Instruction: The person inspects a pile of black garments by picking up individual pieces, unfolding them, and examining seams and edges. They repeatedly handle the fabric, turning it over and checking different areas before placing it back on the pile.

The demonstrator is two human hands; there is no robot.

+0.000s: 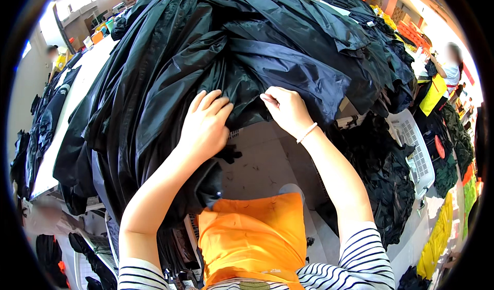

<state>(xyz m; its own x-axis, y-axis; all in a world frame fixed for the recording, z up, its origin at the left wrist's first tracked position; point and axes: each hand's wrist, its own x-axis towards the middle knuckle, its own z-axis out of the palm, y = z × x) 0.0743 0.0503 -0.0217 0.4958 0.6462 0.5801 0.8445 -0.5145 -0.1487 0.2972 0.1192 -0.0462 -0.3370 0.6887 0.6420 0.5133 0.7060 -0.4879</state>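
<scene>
A large heap of shiny dark green and navy fabric (pixel 175 58), gathered in long folds, fills the table in front of me. My left hand (pixel 206 122) lies on the folds near the hanging edge, its fingers stretched out and slightly apart. To its right, my right hand (pixel 286 109) is closed in a pinch at the edge of the dark green fabric, beside a navy panel (pixel 293 71). The pinched bit itself is mostly hidden by the fingers. An orange apron (pixel 252 233) covers my front.
A white plastic basket (pixel 419 148) stands at the right, next to piled black fabric (pixel 373 176). On the left runs a white tabletop (pixel 64 120) with dark garments. Yellow cloth (pixel 436 238) lies at the lower right. Other people are at the far left and far right.
</scene>
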